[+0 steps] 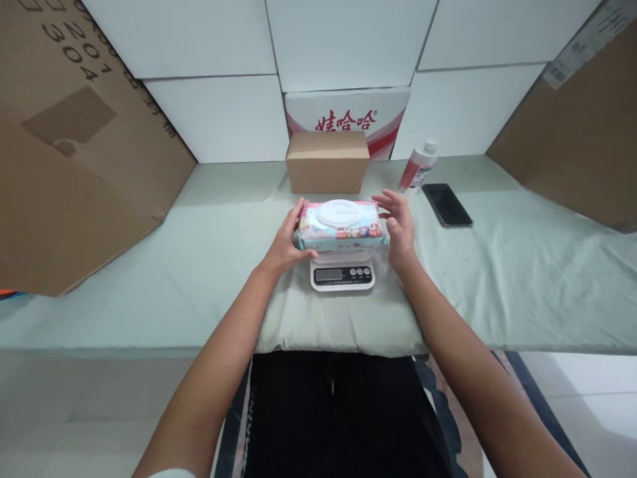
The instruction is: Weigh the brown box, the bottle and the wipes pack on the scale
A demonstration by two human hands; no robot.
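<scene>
Gripping a pack of wipes [341,229] by its left end, the left hand [286,244] presents it over a white scale [343,287], while the right hand [401,229], fingers loosely parted, flanks the other end; whether its fingertips touch is unclear. Settling the pack on the scale appears to be the step in hand; the next move would call for a level, gentle release. Beyond stand a cardboard box [326,174] and a bottle [419,167], a phone [446,205] beside the latter.

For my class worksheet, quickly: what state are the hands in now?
Left hand: holding the wipes pack by its left end.
Right hand: open beside the pack; contact unclear.
</scene>
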